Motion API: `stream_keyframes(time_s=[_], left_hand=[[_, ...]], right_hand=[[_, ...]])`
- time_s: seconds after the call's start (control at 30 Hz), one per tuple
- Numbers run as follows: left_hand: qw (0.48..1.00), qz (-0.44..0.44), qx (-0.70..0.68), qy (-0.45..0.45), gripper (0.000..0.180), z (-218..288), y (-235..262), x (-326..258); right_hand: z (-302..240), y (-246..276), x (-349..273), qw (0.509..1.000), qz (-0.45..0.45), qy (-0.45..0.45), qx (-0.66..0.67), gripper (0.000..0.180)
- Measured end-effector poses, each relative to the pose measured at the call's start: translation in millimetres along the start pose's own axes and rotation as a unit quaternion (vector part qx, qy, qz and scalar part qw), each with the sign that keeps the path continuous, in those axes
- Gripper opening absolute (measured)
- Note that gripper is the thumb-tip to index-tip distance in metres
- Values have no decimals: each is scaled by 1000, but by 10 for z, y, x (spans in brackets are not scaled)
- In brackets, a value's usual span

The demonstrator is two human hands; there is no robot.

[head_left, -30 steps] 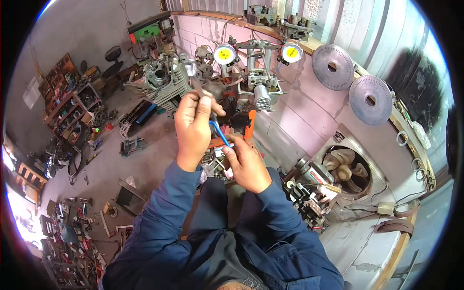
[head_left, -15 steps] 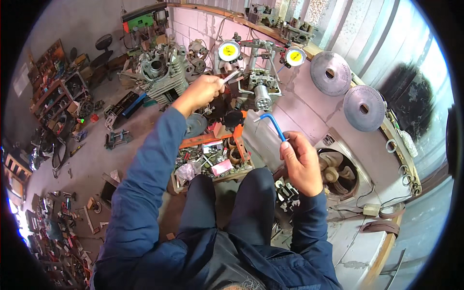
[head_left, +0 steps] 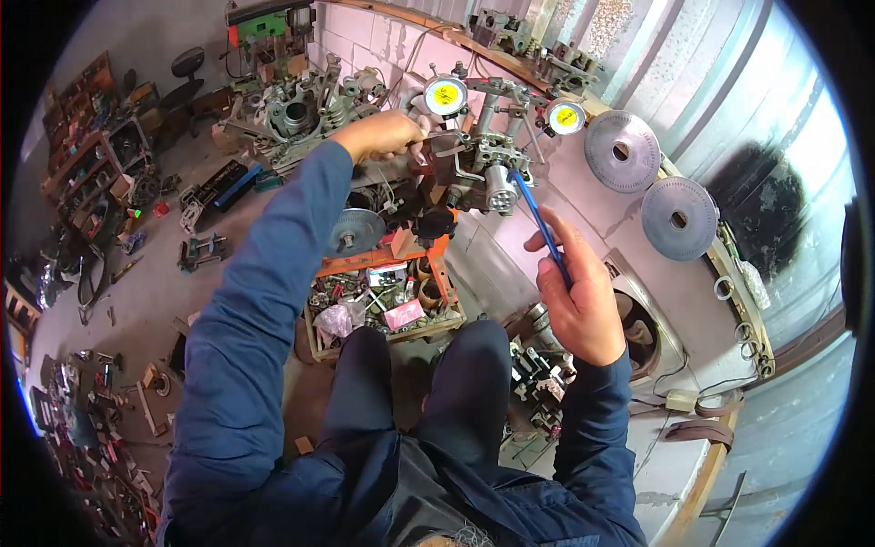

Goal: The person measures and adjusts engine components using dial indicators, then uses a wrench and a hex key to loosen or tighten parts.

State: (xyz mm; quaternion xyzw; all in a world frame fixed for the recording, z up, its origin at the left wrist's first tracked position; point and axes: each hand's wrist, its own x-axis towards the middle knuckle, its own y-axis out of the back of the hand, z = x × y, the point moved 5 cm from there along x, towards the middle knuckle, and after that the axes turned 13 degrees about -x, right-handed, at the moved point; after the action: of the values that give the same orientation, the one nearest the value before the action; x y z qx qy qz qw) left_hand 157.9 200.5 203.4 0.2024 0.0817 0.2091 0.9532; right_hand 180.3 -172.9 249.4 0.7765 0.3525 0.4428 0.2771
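Behind R hand (head_left: pixel 583 305), part-hidden fan (head_left: pixel 633 315) w/ 2 discs (head_left: pixel 638 169) above

I have the left arm (head_left: pixel 260 273) stretched long and forward, its left hand (head_left: pixel 385 135) curled closed, back showing. My right arm (head_left: pixel 592 415) is bent shorter, right hand (head_left: pixel 588 305) raised, fingers (head_left: pixel 572 230) angled forward, thumb tucked alongside.

Left hand (head_left: pixel 383 135): fingers curled, near metal fixture (head_left: pixel 498 151); hold unclear. Right hand (head_left: pixel 583 301): one slim blue tool (head_left: pixel 538 216), far end at the fixture. Dial gauges (head_left: pixel 446 95), two, yellow-centred: above the hands. Grey discs (head_left: pixel 643 150), two: upper right of right hand. Crate (head_left: pixel 401 340), small parts inside: below left hand.
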Motion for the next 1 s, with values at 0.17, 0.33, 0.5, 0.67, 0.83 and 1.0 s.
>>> stream_keyframes(time_s=[0.17, 0.33, 0.5, 0.67, 0.83, 1.0], left_hand=[[957, 5, 215, -192, 39, 82, 19, 44], [967, 79, 180, -165, 37, 100, -138, -215], [949, 170, 190, -184, 34, 157, -157, -265], [943, 174, 223, -177, 35, 278, -152, -413], [936, 216, 206, -187, 31, 236, -195, -462], [915, 240, 235, -222, 24, 300, -223, -499]], right_hand=[[-104, -18, 171, 988, 91, 72, -104, 41], [-215, -160, 417, 942, 202, 116, -241, 37], [-60, -484, 728, 911, 195, 131, -338, 39], [15, -593, 886, 903, 168, 104, -381, 41], [73, -583, 935, 906, 156, 88, -383, 38], [114, -544, 972, 915, 149, 96, -363, 37]])
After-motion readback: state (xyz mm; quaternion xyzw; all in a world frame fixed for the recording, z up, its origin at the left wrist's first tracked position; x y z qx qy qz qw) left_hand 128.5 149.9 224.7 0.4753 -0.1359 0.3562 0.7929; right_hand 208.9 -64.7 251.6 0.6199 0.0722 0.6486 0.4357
